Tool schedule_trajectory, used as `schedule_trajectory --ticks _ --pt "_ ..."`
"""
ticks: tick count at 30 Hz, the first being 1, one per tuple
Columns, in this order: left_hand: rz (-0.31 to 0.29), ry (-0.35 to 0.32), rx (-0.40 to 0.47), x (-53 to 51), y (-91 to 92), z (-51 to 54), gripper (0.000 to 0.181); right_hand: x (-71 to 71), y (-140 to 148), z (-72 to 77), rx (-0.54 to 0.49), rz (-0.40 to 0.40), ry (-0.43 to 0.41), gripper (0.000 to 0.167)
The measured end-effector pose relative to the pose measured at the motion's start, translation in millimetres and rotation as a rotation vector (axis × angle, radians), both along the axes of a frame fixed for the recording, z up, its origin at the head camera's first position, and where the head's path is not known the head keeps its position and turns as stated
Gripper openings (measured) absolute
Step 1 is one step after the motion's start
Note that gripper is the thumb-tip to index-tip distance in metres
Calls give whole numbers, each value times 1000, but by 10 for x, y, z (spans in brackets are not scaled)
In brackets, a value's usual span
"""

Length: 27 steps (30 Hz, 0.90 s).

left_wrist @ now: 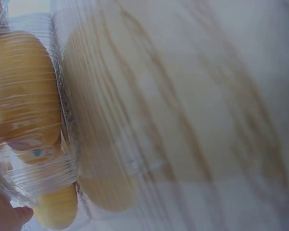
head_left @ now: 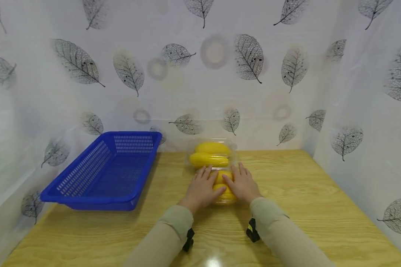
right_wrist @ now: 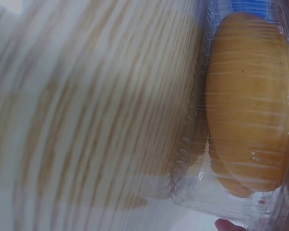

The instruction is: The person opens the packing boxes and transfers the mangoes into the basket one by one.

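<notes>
Two yellow, mango-like fruits (head_left: 224,191) lie in a clear plastic clamshell box (right_wrist: 188,195) on the wooden table. My left hand (head_left: 200,188) rests on the box's left side, its thumb over the top and its fingers stretched toward the far edge. On the opposite side my right hand (head_left: 244,184) presses the box with extended fingers. Ribbed plastic and large oval fruit (left_wrist: 26,91) fill the left edge of the left wrist view. Just behind stands a second clear box (head_left: 233,155) holding two longer yellow fruits (head_left: 208,160).
A blue slotted plastic basket (head_left: 133,198) stands on the left part of the table (head_left: 297,207). White sheeting (head_left: 200,100) printed with leaves hangs behind and along both sides. Each wrist carries a black strap fitting (head_left: 253,231).
</notes>
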<state>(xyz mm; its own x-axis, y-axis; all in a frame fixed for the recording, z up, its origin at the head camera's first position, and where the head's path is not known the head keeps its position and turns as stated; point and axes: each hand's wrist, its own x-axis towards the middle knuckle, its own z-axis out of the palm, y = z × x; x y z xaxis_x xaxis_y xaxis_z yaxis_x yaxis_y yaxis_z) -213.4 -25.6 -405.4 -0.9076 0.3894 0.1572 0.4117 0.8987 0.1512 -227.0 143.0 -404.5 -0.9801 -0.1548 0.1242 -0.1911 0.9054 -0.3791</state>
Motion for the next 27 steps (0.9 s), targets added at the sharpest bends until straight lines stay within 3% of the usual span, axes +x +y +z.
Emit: schedule_trajectory --ticks 18,27 --pt "-8 2 -7 -2 -72 -20 72 23 -62 5 -17 6 -23 70" --pt "-9 0 12 -49 -133 -36 73 1 -104 26 -24 23 -25 71"
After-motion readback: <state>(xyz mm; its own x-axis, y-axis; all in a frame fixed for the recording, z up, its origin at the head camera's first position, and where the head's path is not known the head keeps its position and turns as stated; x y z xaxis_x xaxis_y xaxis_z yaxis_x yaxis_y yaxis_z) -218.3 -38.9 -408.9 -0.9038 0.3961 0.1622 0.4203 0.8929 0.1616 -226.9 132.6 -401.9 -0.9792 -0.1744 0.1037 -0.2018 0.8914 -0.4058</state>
